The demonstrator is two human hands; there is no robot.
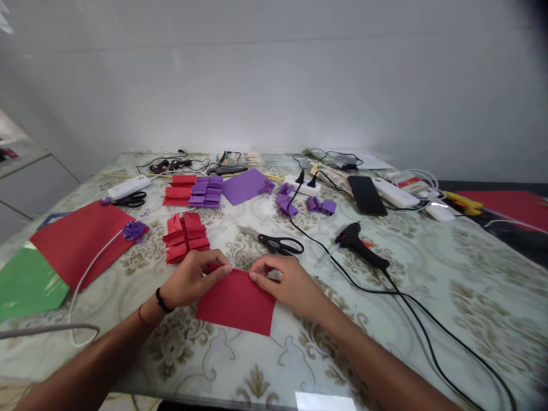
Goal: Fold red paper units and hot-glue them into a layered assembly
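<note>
A small red sheet of paper (240, 305) lies on the patterned table in front of me. My left hand (194, 279) pinches its far edge near the left corner, thumb against fingers. On the right, my right hand (285, 279) pinches the same edge with thumb and forefinger. Just beyond my left hand sits a bundle of folded red paper pieces (185, 237). Black-handled scissors (280, 244) rest beyond my right hand, blades pointing left. Further right lies a black hot glue gun (362, 245) with its cord trailing toward me.
Folded red pieces (177, 194) and purple pieces (206, 191) sit near a purple sheet (244, 185). Large red paper (92, 240) and green paper (29, 285) lie left. A power strip (303, 185), black phone (366, 195) and cables occupy the back and right.
</note>
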